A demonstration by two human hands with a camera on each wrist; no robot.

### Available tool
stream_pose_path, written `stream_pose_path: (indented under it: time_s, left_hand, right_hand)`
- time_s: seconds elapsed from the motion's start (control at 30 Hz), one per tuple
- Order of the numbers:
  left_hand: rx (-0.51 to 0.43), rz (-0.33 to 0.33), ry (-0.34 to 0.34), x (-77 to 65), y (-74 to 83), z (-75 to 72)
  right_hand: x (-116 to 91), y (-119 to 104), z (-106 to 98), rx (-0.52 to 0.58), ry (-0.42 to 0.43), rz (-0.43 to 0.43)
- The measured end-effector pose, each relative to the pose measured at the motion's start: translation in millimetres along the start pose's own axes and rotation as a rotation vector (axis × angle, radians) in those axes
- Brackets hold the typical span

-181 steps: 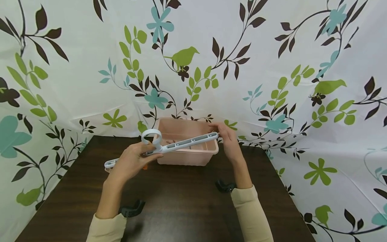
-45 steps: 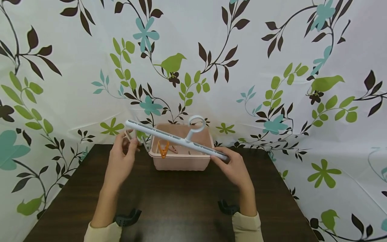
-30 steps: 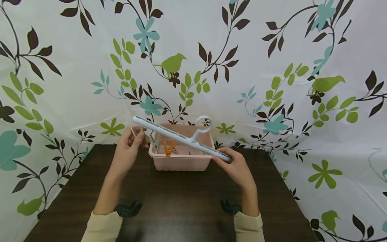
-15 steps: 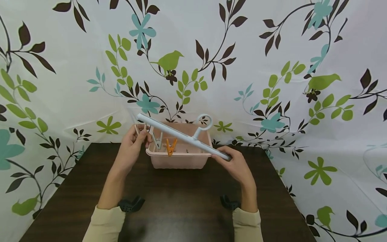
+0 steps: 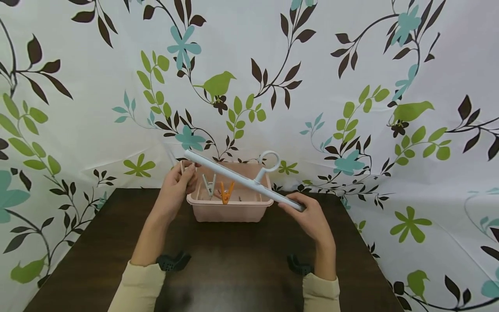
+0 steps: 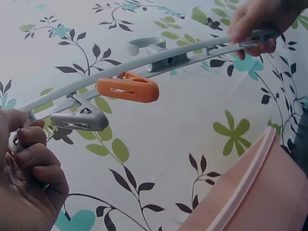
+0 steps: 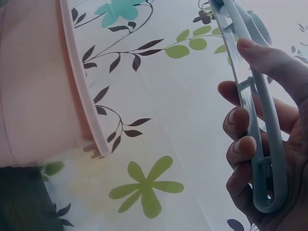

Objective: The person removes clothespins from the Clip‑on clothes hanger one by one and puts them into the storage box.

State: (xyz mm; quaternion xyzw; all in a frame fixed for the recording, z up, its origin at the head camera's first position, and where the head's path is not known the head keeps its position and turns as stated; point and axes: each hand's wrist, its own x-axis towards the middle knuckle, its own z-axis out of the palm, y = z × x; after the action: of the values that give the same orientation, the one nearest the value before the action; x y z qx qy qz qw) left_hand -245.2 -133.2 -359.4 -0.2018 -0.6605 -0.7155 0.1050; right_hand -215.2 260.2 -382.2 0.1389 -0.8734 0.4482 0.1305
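A pale blue plastic hanger (image 5: 222,170) with a round hook is held in the air, sloping down to the right. My right hand (image 5: 309,214) grips its lower right end, thumb on one side and fingers curled round the other. At the raised left end, my left hand (image 5: 176,186) pinches a pale pinkish clothespin (image 5: 182,167), mostly hidden by the fingers; whether it bites the bar I cannot tell. An orange clothespin (image 6: 127,90) and a grey clothespin (image 6: 79,121) hang clipped along the hanger's left half, in the left wrist view.
Behind the hanger, a pink plastic basin (image 5: 228,212) stands at the back of the dark wooden table (image 5: 234,260). Small items inside it are partly hidden. A patterned white cloth (image 5: 351,86) covers the wall behind.
Six seconds ago my left hand held the hanger near its hook; now my right hand holds its right end. Lately the left hand with the pale clothespin has moved right, to the hanger's left end.
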Motion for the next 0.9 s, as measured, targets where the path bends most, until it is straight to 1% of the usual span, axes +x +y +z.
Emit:
stream_pose_path:
  time_s: [0.13, 0.3, 0.4, 0.53, 0.67, 0.77, 0.9]
  left_hand:
    - [-0.027, -0.010, 0.013, -6.3, -2.7, 0.9]
    - [-0.012, -0.012, 0.041, -9.0, -7.1, 2.9]
    - [0.023, -0.009, 0.055, -7.7, -7.9, 5.4]
    - [0.097, -0.007, 0.065, -3.4, -3.8, 6.9]
    - [0.142, -0.005, 0.059, 1.2, 0.5, 6.2]
    - [0.166, -0.002, 0.045, 1.7, 1.8, 4.5]
    - [0.274, -0.005, 0.032, -0.4, 1.2, -0.3]
  right_hand:
    - [-5, 2, 0, 0.021, -0.017, 0.003]
    - [-7, 2, -1, 0.022, -0.020, 0.005]
    - [-6, 2, -3, 0.011, -0.012, 0.009]
    - [-5, 1, -6, 0.004, -0.011, 0.011]
    - [-4, 1, -10, 0.011, -0.024, 0.011]
    - [-4, 2, -11, 0.010, -0.029, 0.015]
    - [-7, 2, -12, 0.002, -0.040, 0.027]
